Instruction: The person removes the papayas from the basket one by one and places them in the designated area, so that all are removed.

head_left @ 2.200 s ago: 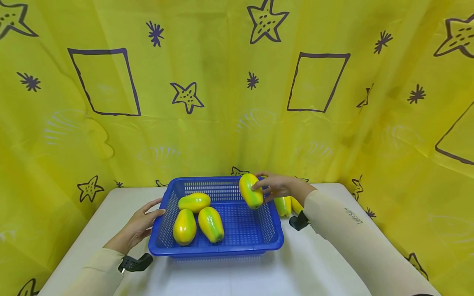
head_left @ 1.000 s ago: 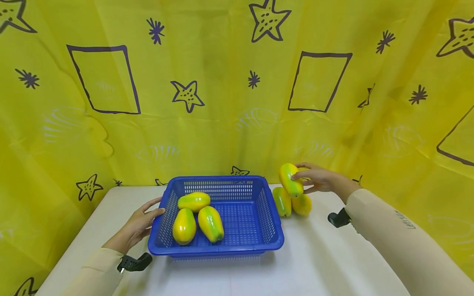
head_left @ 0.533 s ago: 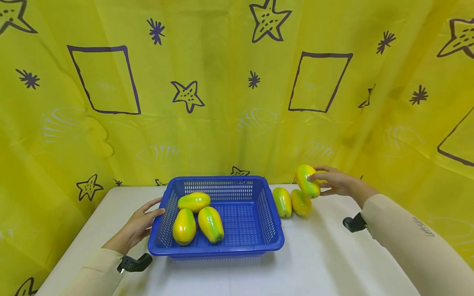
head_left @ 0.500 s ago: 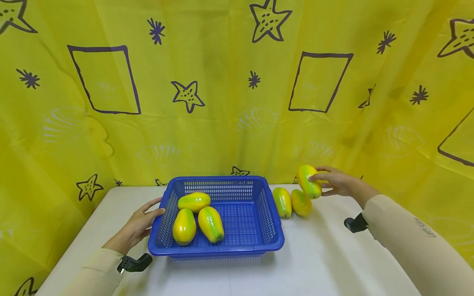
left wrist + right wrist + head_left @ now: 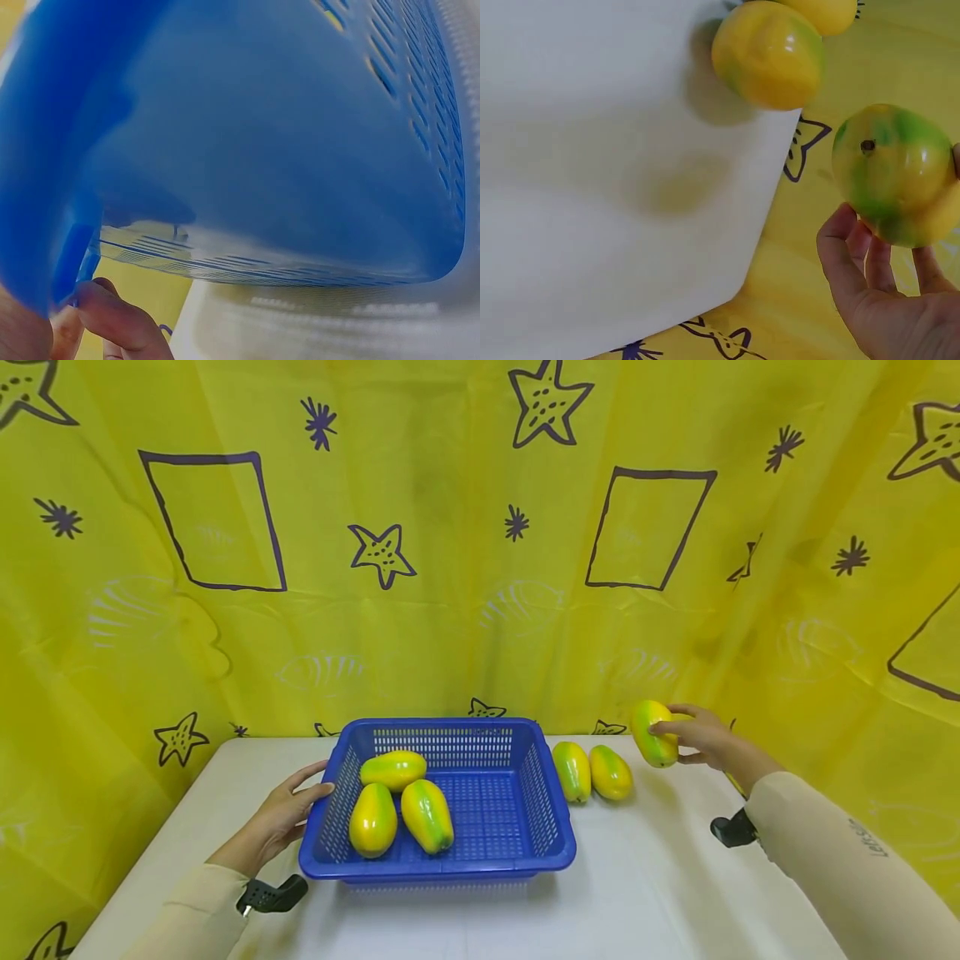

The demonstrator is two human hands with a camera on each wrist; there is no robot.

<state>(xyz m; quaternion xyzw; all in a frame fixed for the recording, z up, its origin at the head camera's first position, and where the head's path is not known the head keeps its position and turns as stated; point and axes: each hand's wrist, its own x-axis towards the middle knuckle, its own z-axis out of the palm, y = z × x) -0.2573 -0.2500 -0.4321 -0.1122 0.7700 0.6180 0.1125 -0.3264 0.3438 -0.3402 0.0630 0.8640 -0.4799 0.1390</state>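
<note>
My right hand (image 5: 701,735) grips a yellow-green papaya (image 5: 654,734) in the air over the right part of the table. The right wrist view shows the fingers (image 5: 841,251) curled under this papaya (image 5: 889,172), its dark stem spot facing the camera. With thumb and fingers, my left hand (image 5: 281,814) holds the left rim of a blue plastic basket (image 5: 442,864). In the left wrist view, the fingers (image 5: 120,322) bend at the rim. Three papayas lie inside the basket's left half, one of them (image 5: 373,820) nearest the front. Two more, a greener papaya (image 5: 572,772) and a yellower papaya (image 5: 611,772), lie right of the basket.
The white table (image 5: 615,877) carries the basket. A yellow curtain (image 5: 450,635) with star drawings hangs behind the table and along both sides. Each wrist wears a black camera mount, such as the right mount (image 5: 733,828).
My right hand has carried the papaya from above the basket to the right, past the two papayas on the table. My left hand and the basket have stayed put.
</note>
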